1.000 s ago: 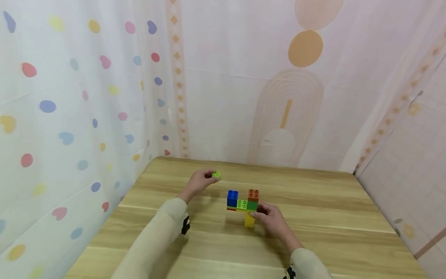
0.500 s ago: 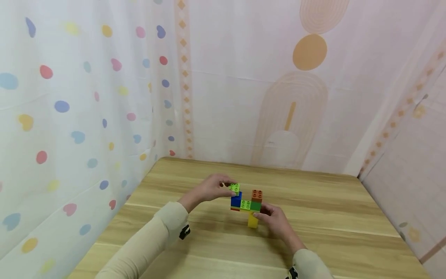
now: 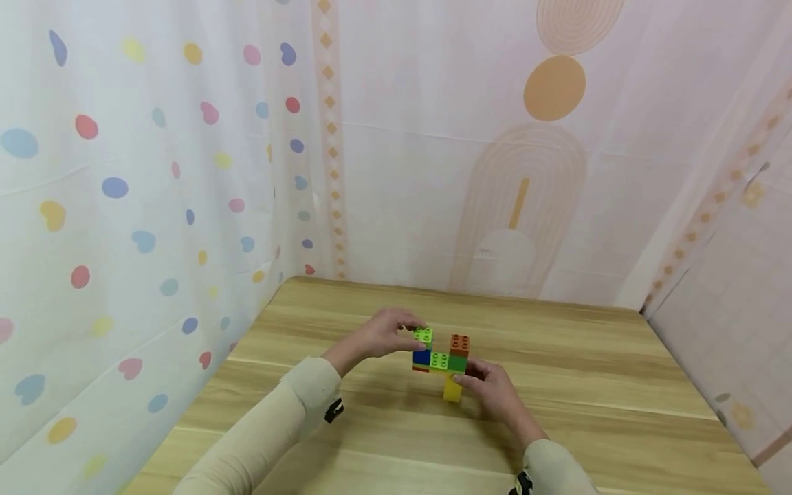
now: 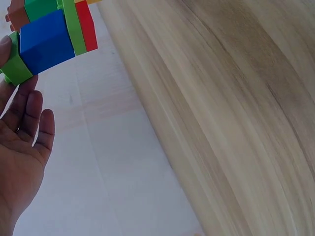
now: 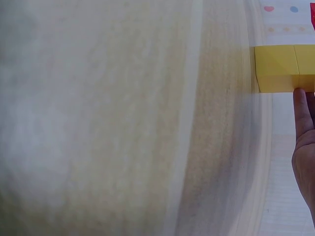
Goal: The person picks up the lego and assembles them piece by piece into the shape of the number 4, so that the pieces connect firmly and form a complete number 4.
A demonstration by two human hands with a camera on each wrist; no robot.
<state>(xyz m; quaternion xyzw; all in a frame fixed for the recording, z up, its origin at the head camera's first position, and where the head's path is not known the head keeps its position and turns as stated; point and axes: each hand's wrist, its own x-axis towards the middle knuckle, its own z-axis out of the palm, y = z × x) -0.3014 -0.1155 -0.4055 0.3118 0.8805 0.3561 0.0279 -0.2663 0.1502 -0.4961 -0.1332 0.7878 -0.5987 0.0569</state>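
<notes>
My left hand (image 3: 385, 334) pinches a lime green brick (image 3: 423, 336) that sits on the blue brick (image 3: 422, 357); in the left wrist view that lime brick (image 4: 18, 68) meets the end of the blue one. Beneath the blue brick is a thin red piece (image 4: 87, 29). A low lime brick (image 3: 440, 361) lies between it and a green brick (image 3: 458, 364) topped by a brown one (image 3: 460, 344). Yellow bricks (image 5: 278, 66) form the upright leg below. My right hand (image 3: 493, 392) grips the structure from the right, thumb in front, other fingers partly hidden.
The structure stands on a wood-grain table (image 3: 383, 440). Behind it hangs a pale patterned curtain (image 3: 408, 206), and a dotted curtain (image 3: 142, 289) borders the left side.
My left hand has moved right and toward me, bringing the lime green brick from apart onto the blue brick. My right hand keeps its hold. The head view has shifted slightly.
</notes>
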